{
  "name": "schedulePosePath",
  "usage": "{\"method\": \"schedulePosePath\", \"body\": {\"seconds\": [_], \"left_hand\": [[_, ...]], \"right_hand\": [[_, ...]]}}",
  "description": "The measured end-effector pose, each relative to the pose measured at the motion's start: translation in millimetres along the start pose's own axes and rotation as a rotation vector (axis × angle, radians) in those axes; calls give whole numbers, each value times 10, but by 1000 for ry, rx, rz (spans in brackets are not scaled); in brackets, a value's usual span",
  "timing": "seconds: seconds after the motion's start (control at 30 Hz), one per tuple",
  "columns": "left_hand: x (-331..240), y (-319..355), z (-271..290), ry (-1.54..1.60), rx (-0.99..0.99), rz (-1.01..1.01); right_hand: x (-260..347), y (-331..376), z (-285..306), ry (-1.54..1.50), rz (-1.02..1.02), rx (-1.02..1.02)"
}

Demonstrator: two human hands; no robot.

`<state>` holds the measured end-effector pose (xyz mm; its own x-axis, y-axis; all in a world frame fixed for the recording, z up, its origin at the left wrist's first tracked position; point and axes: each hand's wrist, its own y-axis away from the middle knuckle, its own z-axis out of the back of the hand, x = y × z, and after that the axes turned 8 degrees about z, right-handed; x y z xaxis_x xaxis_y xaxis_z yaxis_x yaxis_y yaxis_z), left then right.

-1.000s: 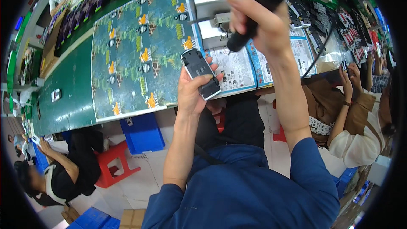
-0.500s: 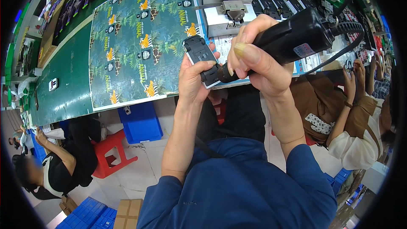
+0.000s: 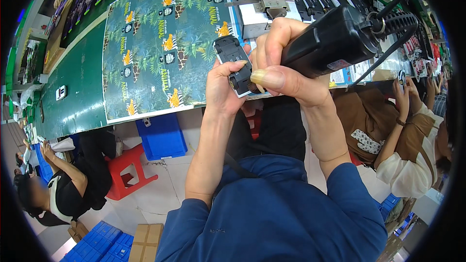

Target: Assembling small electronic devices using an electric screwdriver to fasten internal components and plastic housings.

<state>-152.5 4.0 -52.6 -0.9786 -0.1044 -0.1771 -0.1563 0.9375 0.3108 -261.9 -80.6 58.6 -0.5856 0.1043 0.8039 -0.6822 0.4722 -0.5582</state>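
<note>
My left hand [image 3: 222, 87] is closed round a toy car [image 3: 227, 48], its black underside turned up and a white edge showing along its side. The thumb presses across the chassis. In my right hand [image 3: 296, 82] is a black corded electric screwdriver [image 3: 323, 43], gripped between thumb and fingers and slanting down toward the car's near end. My right thumb and fingers cover the screwdriver's tip, so I cannot tell whether it touches the car. Both hands are over the table's front edge.
Beneath and left of my hands, a printed animal-pattern sheet [image 3: 150, 68] covers the green table [image 3: 80, 102]. A metal device [image 3: 264, 19] stands behind my hands, with several black chassis [image 3: 313, 2] to its right. The screwdriver's cable [image 3: 388, 58] trails right. People sit on both sides.
The screwdriver has tilted slightly, and its brownish nose, visible before, is now mostly behind my right thumb. The toy car has turned a little in my left hand.
</note>
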Motion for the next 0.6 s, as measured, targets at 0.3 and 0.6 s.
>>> {"method": "schedulePosePath", "body": {"seconds": [0.3, 0.6], "left_hand": [[-78, 43, 16, -20, -34, 32], [-1038, 206, -194, -2138, -43, -1094]], "right_hand": [[18, -40, -70, -36, -32, -18], [452, 61, 252, -222, 212, 181]]}}
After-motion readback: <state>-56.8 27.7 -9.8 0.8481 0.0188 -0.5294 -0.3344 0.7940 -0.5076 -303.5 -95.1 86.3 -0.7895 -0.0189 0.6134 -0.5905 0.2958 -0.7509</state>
